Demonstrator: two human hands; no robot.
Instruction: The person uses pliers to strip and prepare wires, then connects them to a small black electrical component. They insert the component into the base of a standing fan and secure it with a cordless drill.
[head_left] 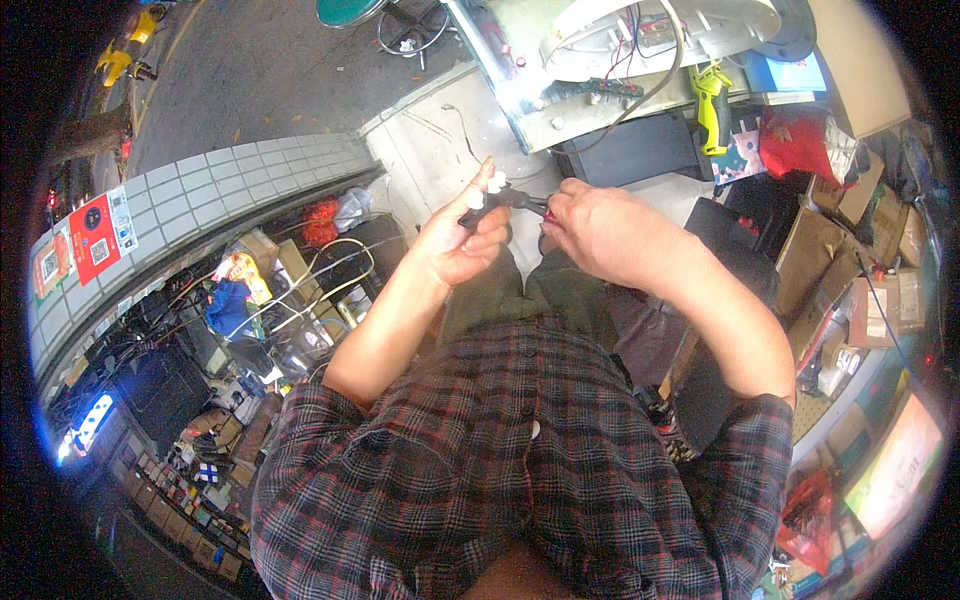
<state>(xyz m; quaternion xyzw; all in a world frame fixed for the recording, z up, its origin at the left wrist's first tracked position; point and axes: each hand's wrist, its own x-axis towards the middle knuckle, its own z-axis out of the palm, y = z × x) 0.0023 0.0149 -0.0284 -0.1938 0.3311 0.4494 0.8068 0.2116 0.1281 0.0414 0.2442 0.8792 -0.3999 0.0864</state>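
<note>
In front of my waist, my left hand [468, 240] is closed around a small black part with two white round knobs [487, 206], its thumb pointing up. From the right, my right hand [610, 228] is pinched on a thin dark shaft [528, 201] that runs to the black part. A bit of red shows at the right fingertips, so this may be a tool's handle, though the fingers hide most of it. Beyond my left thumb, a thin dark wire [462, 130] stands out against the pale floor; where its lower end goes is hidden.
Ahead is a workbench [545, 128] with a white curved housing [600, 30] and loose wires. A yellow-green power tool [710, 108] stands beside a dark grey box [635, 150]. Cardboard boxes [805, 260] crowd the right; a tiled low wall [215, 185] and cable clutter line the left.
</note>
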